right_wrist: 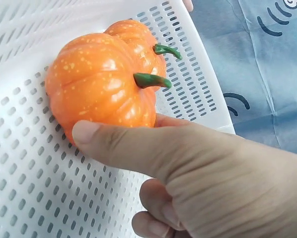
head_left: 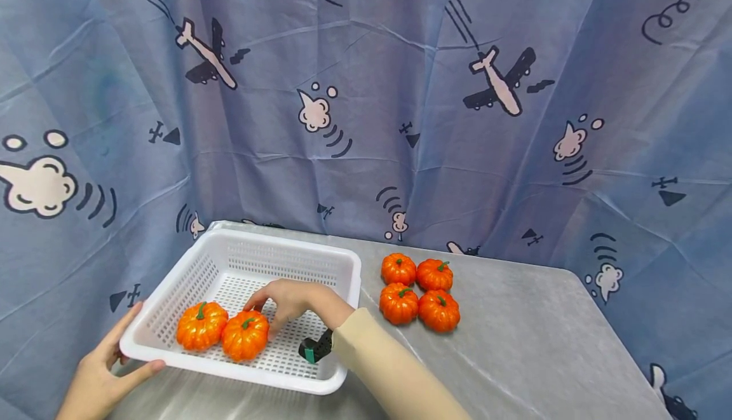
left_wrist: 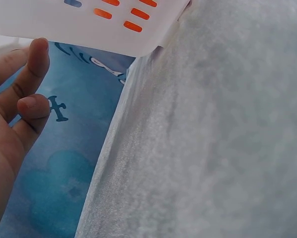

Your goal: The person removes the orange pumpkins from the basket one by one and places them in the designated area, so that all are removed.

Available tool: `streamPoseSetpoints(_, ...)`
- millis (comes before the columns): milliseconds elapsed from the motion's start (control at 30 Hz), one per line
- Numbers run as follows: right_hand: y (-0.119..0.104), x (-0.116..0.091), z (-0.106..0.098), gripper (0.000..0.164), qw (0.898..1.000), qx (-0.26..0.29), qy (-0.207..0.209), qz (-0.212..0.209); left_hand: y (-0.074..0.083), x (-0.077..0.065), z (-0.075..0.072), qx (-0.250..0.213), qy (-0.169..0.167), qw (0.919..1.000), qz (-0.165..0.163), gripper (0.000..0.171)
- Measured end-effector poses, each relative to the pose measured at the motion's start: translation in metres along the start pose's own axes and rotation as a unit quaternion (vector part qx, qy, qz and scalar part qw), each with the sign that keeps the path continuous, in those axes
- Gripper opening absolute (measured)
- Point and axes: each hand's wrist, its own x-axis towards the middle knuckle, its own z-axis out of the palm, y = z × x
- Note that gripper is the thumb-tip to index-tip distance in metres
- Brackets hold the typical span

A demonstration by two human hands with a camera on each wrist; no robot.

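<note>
Greyish table w/ faint creases; blue curtain w/ plane & cloud prints behind it & at both sides. R hand reaches down into white basket, palm down, grip clamped on a pumpkin: thumb on near side, finger round the back, other fingertips bent under. That pumpkin's inside basket, front-L part, right against a 2nd pumpkin. L hand at basket's front-L corner, thumb & index wide apart & straight, touching rim; its lower fingers slightly bent by the basket's underside. Four more pumpkins bunched on table, R of basket, approx 2x2. Basket's R wall stands btwn them & R hand; cream sleeve crosses over near basket's front-R corner. Black gadget w/ green bit at R wrist.
</note>
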Motion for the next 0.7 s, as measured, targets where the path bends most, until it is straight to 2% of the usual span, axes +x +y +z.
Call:
streamPoseSetpoints(400, 0.0021, -0.0025, -0.0027, 0.061, 0.999, 0.032, -0.002, -0.015, 0.0001, 0.0004, 0.0005, -0.014, 0.009, 0.9996, 0.022, 0.108)
streamPoseSetpoints(700, 0.0026, -0.0043, -0.0079, 0.059, 0.998, 0.052, -0.005, -0.032, -0.0002, 0.0004, -0.0001, -0.005, 0.008, 0.9999, 0.013, 0.107)
